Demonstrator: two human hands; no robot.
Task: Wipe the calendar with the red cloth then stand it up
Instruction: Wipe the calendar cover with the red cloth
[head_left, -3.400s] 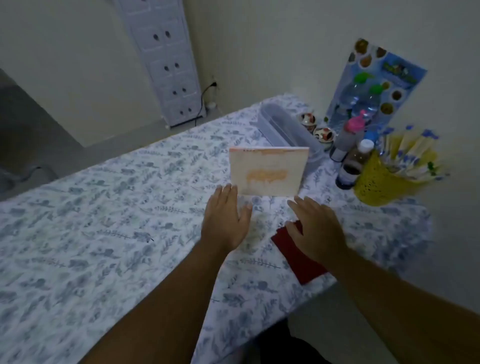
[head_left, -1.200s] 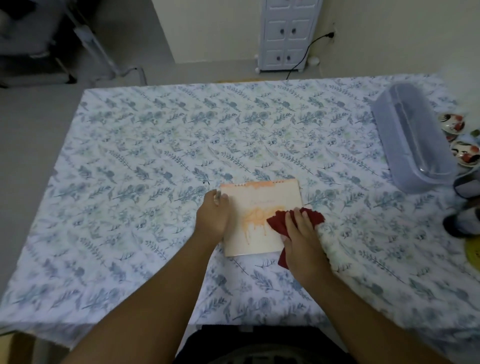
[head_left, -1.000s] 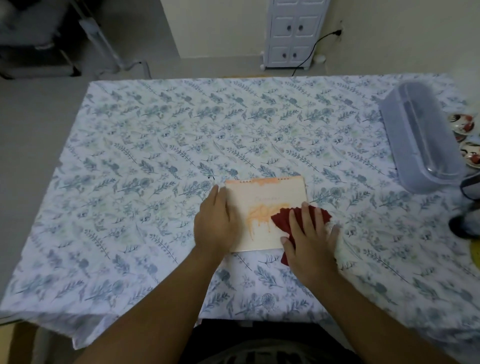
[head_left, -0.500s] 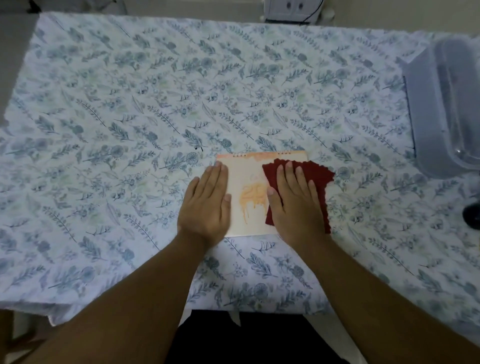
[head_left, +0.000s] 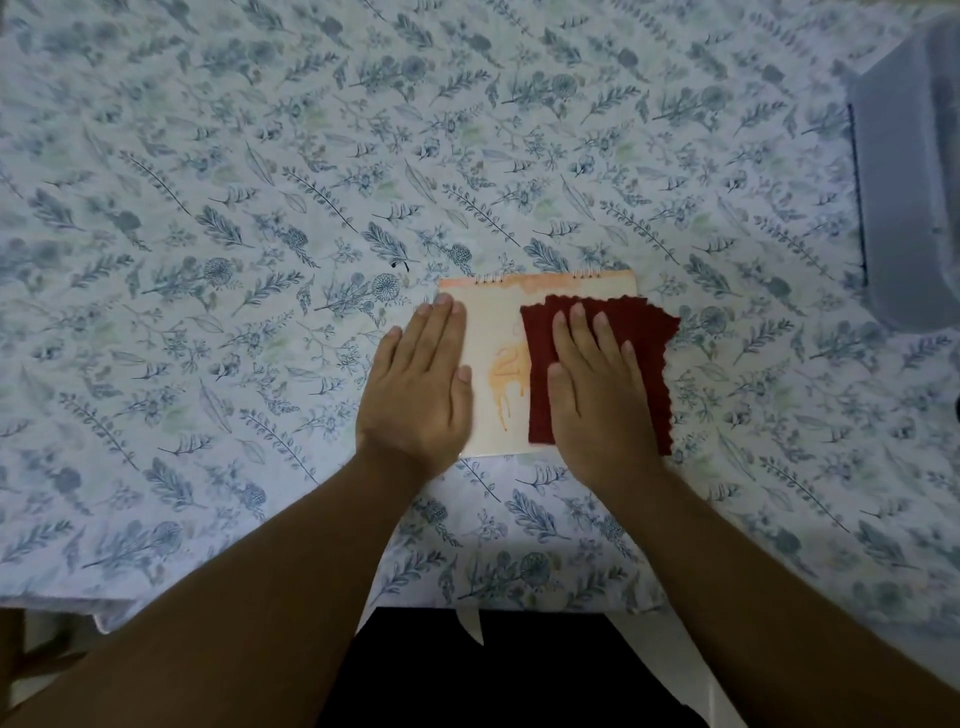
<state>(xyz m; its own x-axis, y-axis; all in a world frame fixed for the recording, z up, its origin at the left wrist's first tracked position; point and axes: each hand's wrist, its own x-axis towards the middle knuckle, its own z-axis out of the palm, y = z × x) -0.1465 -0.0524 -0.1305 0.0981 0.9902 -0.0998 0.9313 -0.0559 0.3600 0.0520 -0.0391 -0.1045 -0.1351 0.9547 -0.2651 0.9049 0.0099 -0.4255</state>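
The calendar (head_left: 496, 332) lies flat on the flowered tablecloth, spiral binding at its far edge, orange print on a pale page. My left hand (head_left: 421, 379) rests flat on its left side, fingers together, pinning it down. The red cloth (head_left: 641, 332) is spread over the calendar's right half and hangs past its right edge. My right hand (head_left: 597, 395) presses flat on top of the cloth. The right part of the page is hidden under cloth and hand.
A translucent plastic box (head_left: 906, 171) stands at the right edge of the table. The tablecloth (head_left: 260, 234) covers the whole surface; its near edge (head_left: 493, 597) hangs just below my forearms. A dark object shows at the far right edge.
The calendar went from standing to lying flat. My right hand brought the red cloth onto it and spread it out; now the cloth sits higher over the right half. The view tilted down.
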